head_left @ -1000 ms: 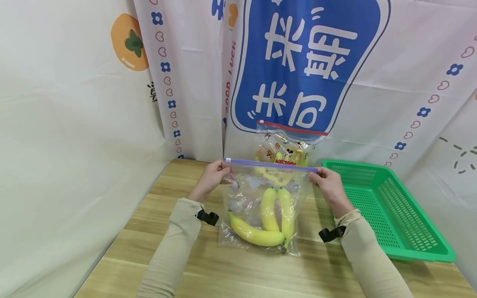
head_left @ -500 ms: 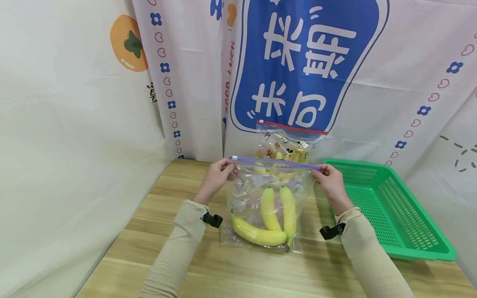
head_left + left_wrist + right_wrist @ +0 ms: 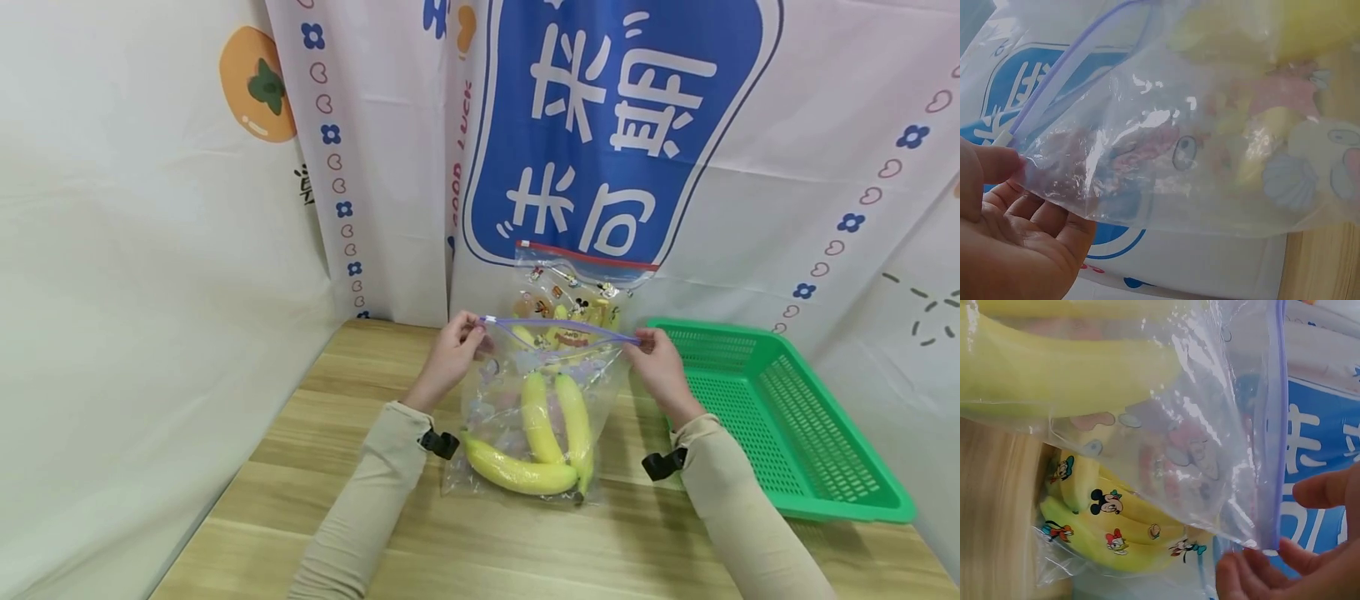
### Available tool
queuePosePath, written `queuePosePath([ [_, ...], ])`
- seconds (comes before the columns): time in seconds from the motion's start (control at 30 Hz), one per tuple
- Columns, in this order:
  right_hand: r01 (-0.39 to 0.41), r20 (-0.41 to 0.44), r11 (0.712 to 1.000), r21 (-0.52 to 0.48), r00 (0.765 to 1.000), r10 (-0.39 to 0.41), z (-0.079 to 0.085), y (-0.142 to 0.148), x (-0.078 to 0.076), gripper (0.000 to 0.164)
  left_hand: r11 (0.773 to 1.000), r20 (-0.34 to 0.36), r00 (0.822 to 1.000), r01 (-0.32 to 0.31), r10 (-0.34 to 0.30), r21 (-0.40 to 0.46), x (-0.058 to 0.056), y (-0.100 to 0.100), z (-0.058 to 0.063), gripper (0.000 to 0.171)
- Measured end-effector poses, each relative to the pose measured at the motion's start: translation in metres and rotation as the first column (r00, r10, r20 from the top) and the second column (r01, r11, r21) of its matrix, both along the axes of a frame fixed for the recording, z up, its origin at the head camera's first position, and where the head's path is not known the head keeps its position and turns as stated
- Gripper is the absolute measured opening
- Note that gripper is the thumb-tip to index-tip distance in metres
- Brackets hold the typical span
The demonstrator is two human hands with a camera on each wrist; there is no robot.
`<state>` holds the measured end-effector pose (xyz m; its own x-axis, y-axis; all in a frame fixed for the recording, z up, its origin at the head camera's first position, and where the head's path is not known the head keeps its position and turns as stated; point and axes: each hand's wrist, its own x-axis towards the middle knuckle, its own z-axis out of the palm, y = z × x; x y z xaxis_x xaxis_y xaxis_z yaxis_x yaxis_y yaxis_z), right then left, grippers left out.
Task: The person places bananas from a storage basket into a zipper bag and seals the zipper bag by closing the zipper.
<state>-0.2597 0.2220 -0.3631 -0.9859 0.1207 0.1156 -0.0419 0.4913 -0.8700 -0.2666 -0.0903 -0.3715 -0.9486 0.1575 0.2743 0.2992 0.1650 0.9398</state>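
A clear zipper bag [image 3: 491, 408] with a purple zip strip stands upright on the wooden table, its mouth bowed slightly apart. Three yellow bananas [image 3: 517, 472] lie inside it, two upright and one across the bottom. My left hand [image 3: 454, 346] pinches the top left corner, just beside the white slider [image 3: 1002, 139]. At the top right corner, my right hand [image 3: 662, 367] holds the other end of the purple strip [image 3: 1277, 425]. Some of the right fingers are behind the plastic. Faint cartoon prints show on the bag in both wrist views.
Behind it, a red-zipped bag [image 3: 570, 275] with cartoon prints and bananas leans against the printed curtain [image 3: 405, 167]. A green perforated basket [image 3: 840, 433] stands on the table's right side. Bare wooden table [image 3: 300, 492] shows at the front left.
My left hand has moved right and slightly up, bringing the bag's left corner closer to the right one. The purple-edged mouth has gone from straight to bowed apart. The right hand has barely moved.
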Motion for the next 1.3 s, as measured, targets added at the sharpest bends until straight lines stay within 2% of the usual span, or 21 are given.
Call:
queuePosePath([
  [0.1, 0.027, -0.052, 0.992, 0.123, 0.998, -0.021, 0.004, -0.007, 0.001, 0.051, 1.0, -0.009, 1.0, -0.007, 0.007, 0.014, 0.0, 0.002, 0.0, 0.013],
  [0.2, 0.03, -0.146, 0.981, 0.194, 0.989, -0.001, 0.007, -0.019, 0.001, 0.046, 1.0, -0.017, 1.0, -0.011, 0.011, 0.024, 0.001, 0.005, 0.001, 0.012],
  [0.33, -0.033, -0.239, 0.961, 0.274, 0.966, 0.101, 0.012, -0.04, 0.002, 0.034, 1.0, -0.023, 1.0, -0.011, 0.011, 0.017, 0.001, 0.006, 0.001, 0.013],
  [0.47, -0.125, -0.279, 0.931, 0.342, 0.933, 0.227, 0.016, -0.06, 0.003, 0.026, 1.0, -0.021, 1.0, 0.001, 0.0, 0.023, 0.0, 0.007, 0.001, 0.017],
  [0.63, -0.224, -0.281, 0.895, 0.386, 0.896, 0.345, 0.019, -0.08, 0.004, 0.024, 0.999, -0.004, 1.0, 0.012, -0.012, 0.037, 0.0, 0.008, 0.002, 0.02],
  [0.73, -0.246, -0.279, 0.869, 0.43, 0.879, 0.387, 0.021, -0.089, 0.003, 0.026, 1.0, -0.005, 1.0, 0.004, -0.004, 0.028, 0.01, 0.009, 0.013, 0.017],
  [0.8, -0.253, -0.281, 0.856, 0.451, 0.87, 0.405, 0.024, -0.096, 0.003, 0.028, 0.999, -0.005, 1.0, -0.004, 0.004, 0.034, 0.009, 0.01, 0.013, 0.015],
  [0.87, -0.264, -0.297, 0.843, 0.47, 0.851, 0.432, 0.026, -0.102, 0.003, 0.03, 0.999, -0.017, 1.0, -0.016, 0.016, 0.039, 0.009, 0.01, 0.011, 0.013],
  [0.97, -0.284, -0.304, 0.822, 0.494, 0.829, 0.47, 0.03, -0.11, 0.002, 0.033, 0.999, -0.019, 0.999, -0.032, 0.033, 0.042, -0.003, 0.01, -0.001, 0.012],
  [1.03, -0.301, -0.302, 0.805, 0.512, 0.814, 0.497, 0.032, -0.115, 0.001, 0.033, 0.999, -0.024, 0.999, -0.047, 0.047, 0.028, -0.003, 0.011, 0.0, 0.011],
  [1.17, -0.316, -0.284, 0.78, 0.541, 0.804, 0.522, 0.035, -0.124, -0.003, 0.032, 0.998, -0.023, 0.998, -0.064, 0.064, 0.016, -0.003, 0.013, 0.001, 0.011],
  [1.3, -0.328, -0.261, 0.785, 0.526, 0.816, 0.516, 0.035, -0.131, -0.009, 0.027, 0.996, -0.003, 0.996, -0.084, 0.084, 0.013, -0.003, 0.014, 0.001, 0.011],
])
